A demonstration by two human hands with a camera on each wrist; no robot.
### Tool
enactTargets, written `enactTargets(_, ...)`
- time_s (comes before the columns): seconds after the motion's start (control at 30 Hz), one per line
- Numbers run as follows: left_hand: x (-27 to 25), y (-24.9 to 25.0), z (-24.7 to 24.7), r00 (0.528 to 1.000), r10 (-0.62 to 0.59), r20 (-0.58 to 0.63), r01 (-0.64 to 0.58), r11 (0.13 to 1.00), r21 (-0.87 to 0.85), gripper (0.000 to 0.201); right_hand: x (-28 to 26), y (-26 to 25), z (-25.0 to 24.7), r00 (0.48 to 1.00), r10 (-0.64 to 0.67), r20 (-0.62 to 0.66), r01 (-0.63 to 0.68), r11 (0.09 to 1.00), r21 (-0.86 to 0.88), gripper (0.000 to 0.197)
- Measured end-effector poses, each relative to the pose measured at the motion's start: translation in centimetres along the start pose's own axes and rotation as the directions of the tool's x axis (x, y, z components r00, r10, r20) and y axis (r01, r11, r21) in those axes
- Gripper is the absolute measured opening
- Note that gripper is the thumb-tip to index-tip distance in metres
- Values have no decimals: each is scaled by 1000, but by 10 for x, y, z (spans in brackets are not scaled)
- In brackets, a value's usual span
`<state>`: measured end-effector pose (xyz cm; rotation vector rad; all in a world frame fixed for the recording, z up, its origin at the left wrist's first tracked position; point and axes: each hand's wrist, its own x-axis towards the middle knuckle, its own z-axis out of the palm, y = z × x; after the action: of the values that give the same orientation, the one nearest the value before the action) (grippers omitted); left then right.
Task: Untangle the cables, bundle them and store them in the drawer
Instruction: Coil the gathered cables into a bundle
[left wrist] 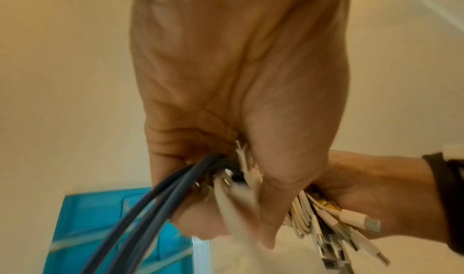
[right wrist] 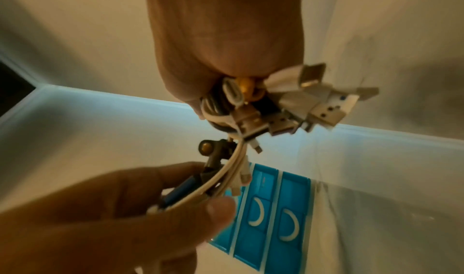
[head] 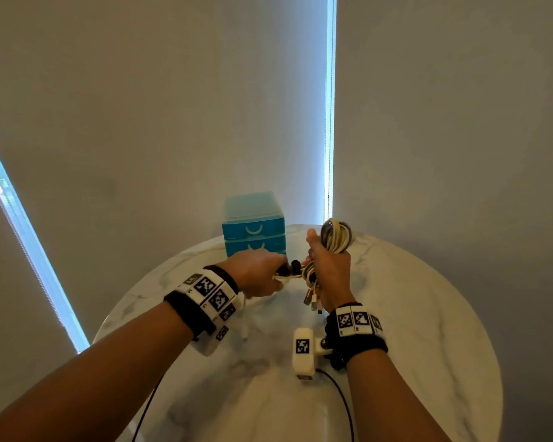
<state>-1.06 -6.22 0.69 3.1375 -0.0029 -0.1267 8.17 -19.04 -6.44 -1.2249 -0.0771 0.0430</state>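
Note:
My right hand grips a coiled bundle of white and grey cables upright above the table, loops sticking out above the fist and USB plugs hanging below it. The plugs fan out under the fist in the right wrist view. My left hand pinches the loose cable ends beside the bundle; dark blue and white strands run through its fingers. The blue drawer unit stands behind both hands, its drawers closed.
The round white marble table carries the drawer unit at its far edge. A grey wall lies behind, with bright window strips at the centre and at the left. Black camera leads trail from my wrists over the near tabletop.

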Motion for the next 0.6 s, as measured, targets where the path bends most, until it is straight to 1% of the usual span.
enactTargets(0.07,1,0,-1,998,39,-54,-33,993,110,30,-6,-2,1,999,-49,23,51,989,-137,45)
enactTargets(0.13,1,-3,-6,992,83,-94,-64,980,188,27,-9,-3,0,996,-38,75,51,983,-179,48)
enactTargets(0.2,-2,-5,-16,993,97,-64,-86,984,154,28,-11,-5,0,990,-17,141,48,974,-220,50)
enactTargets(0.27,-2,-11,-26,996,89,11,-90,994,67,31,-12,-6,0,967,-26,252,99,955,-279,50)
enactTargets(0.33,2,-19,-35,991,83,106,-88,995,38,34,-15,-6,2,925,-1,379,142,928,-344,59)
enactTargets(0.4,6,-26,-43,974,100,202,-107,994,22,35,-19,-5,4,873,70,483,151,902,-404,70)
enactTargets(0.47,9,-31,-51,954,113,279,-116,993,-4,33,-20,-2,7,807,128,577,161,892,-422,73)
enactTargets(0.53,14,-35,-57,942,92,322,-96,995,-2,31,-22,0,9,736,164,657,162,899,-406,74)
enactTargets(0.6,18,-38,-60,934,44,354,-45,999,-6,34,-21,1,11,699,179,692,172,897,-406,71)
